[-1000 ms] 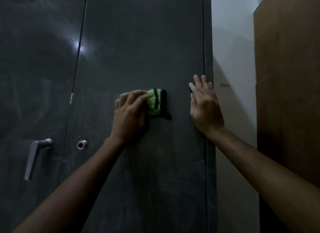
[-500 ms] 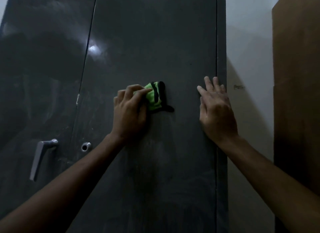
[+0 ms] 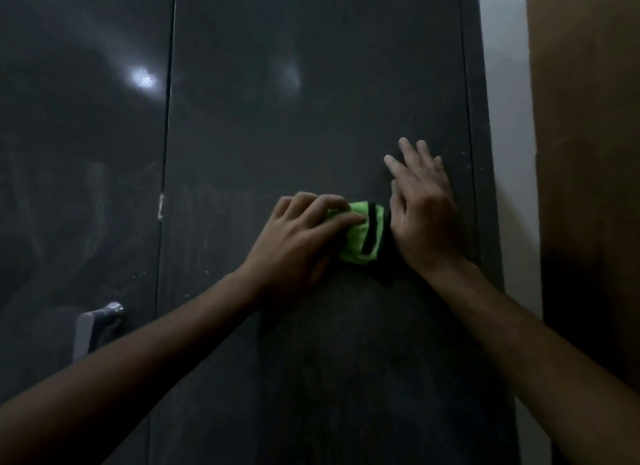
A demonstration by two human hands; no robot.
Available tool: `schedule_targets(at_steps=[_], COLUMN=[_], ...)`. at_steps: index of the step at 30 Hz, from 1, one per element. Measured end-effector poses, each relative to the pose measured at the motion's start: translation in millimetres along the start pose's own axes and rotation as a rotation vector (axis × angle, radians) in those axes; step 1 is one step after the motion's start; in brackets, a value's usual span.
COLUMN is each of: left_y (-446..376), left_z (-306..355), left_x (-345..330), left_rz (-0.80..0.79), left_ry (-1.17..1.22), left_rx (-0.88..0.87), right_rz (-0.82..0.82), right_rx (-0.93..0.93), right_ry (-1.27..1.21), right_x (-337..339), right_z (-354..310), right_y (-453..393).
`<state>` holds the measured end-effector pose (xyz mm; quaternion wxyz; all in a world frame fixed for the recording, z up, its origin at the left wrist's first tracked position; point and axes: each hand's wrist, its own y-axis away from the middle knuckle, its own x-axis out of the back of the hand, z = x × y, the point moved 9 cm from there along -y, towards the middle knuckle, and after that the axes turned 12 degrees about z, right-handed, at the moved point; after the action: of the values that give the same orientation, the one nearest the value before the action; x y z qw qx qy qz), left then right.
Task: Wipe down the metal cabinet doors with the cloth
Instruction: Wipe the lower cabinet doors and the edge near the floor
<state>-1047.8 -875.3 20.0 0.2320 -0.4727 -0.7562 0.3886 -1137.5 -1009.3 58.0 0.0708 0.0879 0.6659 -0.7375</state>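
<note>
A dark grey metal cabinet fills the view, with a right door (image 3: pixel 311 118) and a left door (image 3: pixel 79 153). My left hand (image 3: pixel 298 246) presses a bunched bright green cloth with black stripes (image 3: pixel 363 236) against the right door at mid height. My right hand (image 3: pixel 422 208) lies flat on the same door, fingers spread, its palm touching the cloth's right side. The door's surface shows dusty smears around and below the cloth.
A silver lever handle (image 3: pixel 93 329) sticks out of the left door at lower left. A white wall (image 3: pixel 509 153) runs beside the cabinet on the right, and a brown wooden panel (image 3: pixel 588 187) stands at the far right.
My left hand has slid the cloth to the right across the door until it meets my right hand. The keyhole beside the handle is now hidden behind my left forearm.
</note>
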Motion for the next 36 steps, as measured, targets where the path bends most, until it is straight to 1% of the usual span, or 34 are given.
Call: schedule_targets(at_steps=[1, 2, 3, 5, 6, 7, 9, 11, 12, 13, 14, 16, 17, 18, 20, 21, 22, 23, 26, 27, 28, 30, 31, 32, 33, 35, 36], left_y=[3, 1, -3, -9, -9, -8, -4, 4, 5, 3, 0, 0, 2, 3, 14, 21, 22, 19, 8, 6, 6, 18, 29, 36, 38, 40, 45], left_z=[-5, -21, -43, -83, -88, -82, -61, -55, -62, -74, -88, -104, -94, -73, -32, -28, -35, -49, -88, -86, -76, -45, -40, -50, -70, -120, -133], left_x=[3, 9, 18, 35, 37, 35, 26, 24, 26, 29, 33, 37, 34, 27, 14, 13, 15, 21, 33, 34, 32, 24, 24, 27, 33, 58, 66], left_rz=[-0.034, -0.024, 0.017, 0.110, 0.125, 0.109, 0.036, -0.032, -0.032, 0.003, 0.068, 0.187, 0.203, 0.183, 0.060, 0.007, -0.005, 0.023, 0.131, 0.133, 0.111, -0.037, -0.113, -0.130, -0.097, 0.071, 0.136], left_ry=[-0.005, -0.024, -0.044, -0.074, -0.076, -0.062, 0.017, 0.076, 0.069, 0.047, 0.019, 0.002, 0.019, 0.047, 0.114, 0.133, 0.132, 0.116, 0.076, 0.078, 0.104, 0.175, 0.185, 0.161, 0.125, 0.025, -0.012], left_rx=[-0.069, -0.062, 0.013, 0.235, 0.285, 0.266, 0.125, -0.006, -0.036, -0.012, 0.081, 0.361, 0.403, 0.335, 0.053, -0.033, -0.047, 0.000, 0.327, 0.354, 0.294, 0.018, -0.101, -0.139, -0.083, 0.190, 0.313], right_rz=[0.008, 0.025, 0.047, 0.077, 0.082, 0.082, 0.089, 0.103, 0.113, 0.122, 0.127, 0.127, 0.120, 0.112, 0.104, 0.102, 0.099, 0.095, 0.092, 0.084, 0.077, 0.067, 0.066, 0.068, 0.066, 0.066, 0.072], right_rx=[-0.027, -0.057, -0.082, -0.111, -0.115, -0.115, -0.117, -0.109, -0.102, -0.094, -0.090, -0.097, -0.105, -0.111, -0.113, -0.113, -0.114, -0.117, -0.127, -0.130, -0.132, -0.125, -0.121, -0.119, -0.118, -0.119, -0.118], right_ry=[0.002, 0.002, 0.002, 0.006, 0.016, 0.028, 0.047, 0.053, 0.053, 0.054, 0.057, 0.059, 0.057, 0.058, 0.064, 0.068, 0.070, 0.073, 0.087, 0.091, 0.093, 0.095, 0.097, 0.095, 0.093, 0.092, 0.093], right_x=[-4, -7, -8, -10, -10, -11, -11, -11, -12, -12, -13, -14, -14, -14, -12, -12, -12, -12, -11, -11, -12, -12, -11, -10, -11, -11, -11], right_z=[-3, -5, -6, -7, -7, -7, -7, -8, -8, -7, -7, -7, -7, -8, -10, -11, -11, -11, -8, -8, -9, -10, -10, -10, -10, -10, -9], right_y=[-2, -3, -3, -3, -3, -3, -2, -2, -1, -1, -1, -2, -2, -3, -3, -2, -2, -2, -2, -1, 0, 0, 0, 1, 1, 1, 2])
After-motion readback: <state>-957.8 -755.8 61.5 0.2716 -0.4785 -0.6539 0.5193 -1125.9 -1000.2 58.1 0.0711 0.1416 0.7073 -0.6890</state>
